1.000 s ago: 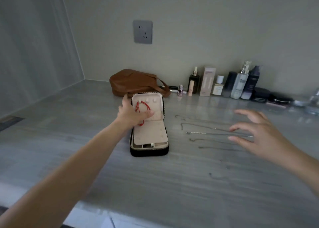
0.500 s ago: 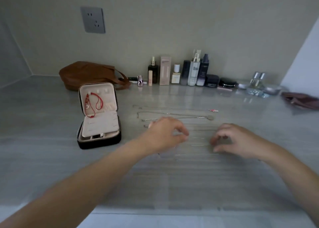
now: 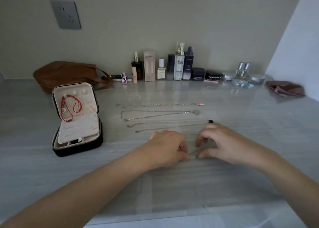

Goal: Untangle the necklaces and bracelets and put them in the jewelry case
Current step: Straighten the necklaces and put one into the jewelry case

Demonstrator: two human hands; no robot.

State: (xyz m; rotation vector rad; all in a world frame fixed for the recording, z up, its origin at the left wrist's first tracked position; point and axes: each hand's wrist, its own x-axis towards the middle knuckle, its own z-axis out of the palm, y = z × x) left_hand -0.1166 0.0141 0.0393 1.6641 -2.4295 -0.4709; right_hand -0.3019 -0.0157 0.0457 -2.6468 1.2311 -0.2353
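Closest to the viewer, two bare forearms reach forward over a grey, streaked counter point(image 3: 172, 193). The left hand point(image 3: 168, 146) has its fingers curled, pinching one end of a fine chain point(image 3: 195, 152) that lies on the counter. The right hand point(image 3: 222, 145), just beside it, curls its thumb and fingers in on the other end of the same chain. Just beyond the hands, several necklaces point(image 3: 196, 112) lie stretched out in side-to-side rows, apart from one another. One ends in a round disc, one in a dark pendant and the farthest in a small pink piece. To the left, well apart from the hands, a black jewelry case point(image 3: 77, 147) stands open with its cream lid upright. A red cord bracelet point(image 3: 69, 107) hangs inside the lid. Behind the case lies a brown bag point(image 3: 65, 74). Along the back wall stands a row of cosmetic bottles point(image 3: 179, 67) and jars, with a mauve pouch point(image 3: 284, 89) at far right. A grey socket point(image 3: 66, 14) is set in the wall above.
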